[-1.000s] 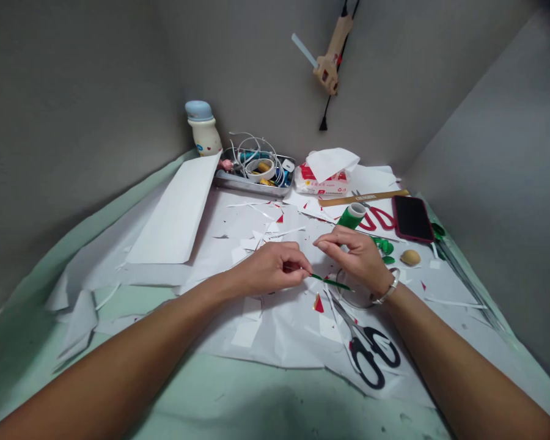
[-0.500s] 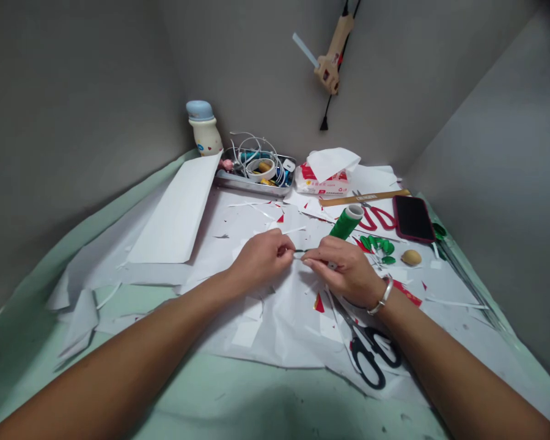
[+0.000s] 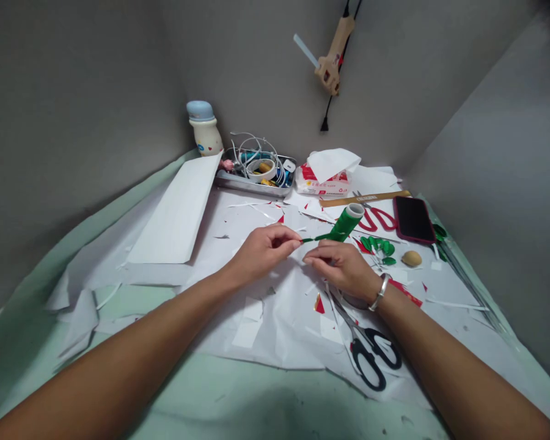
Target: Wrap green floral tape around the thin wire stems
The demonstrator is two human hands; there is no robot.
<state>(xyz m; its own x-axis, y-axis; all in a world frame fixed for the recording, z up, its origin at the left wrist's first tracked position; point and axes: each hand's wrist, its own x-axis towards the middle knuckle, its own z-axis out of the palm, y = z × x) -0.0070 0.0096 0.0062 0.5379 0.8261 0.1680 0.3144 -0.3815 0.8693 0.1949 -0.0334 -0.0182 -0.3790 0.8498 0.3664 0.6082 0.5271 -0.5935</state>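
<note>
Pinching the end of the green strip (image 3: 318,238) firmly between the thumb and fingertips of your left hand (image 3: 266,250), draw it taut from the green tape roll (image 3: 344,223) at 2 o'clock, with your right hand (image 3: 337,267) just below, its fingers together but any grip hidden, and the phone (image 3: 412,220) well clear at 3 o'clock.

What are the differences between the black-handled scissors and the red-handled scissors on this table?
The black-handled scissors have black loops, and the red-handled scissors have red loops. The black-handled scissors lie near the front of the paper, but the red-handled scissors lie at the back, beside the phone. The black-handled scissors show long silver blades, while the red-handled scissors show only a short part, by the ruler. Both lie flat, blades pointing away from the person.
</note>
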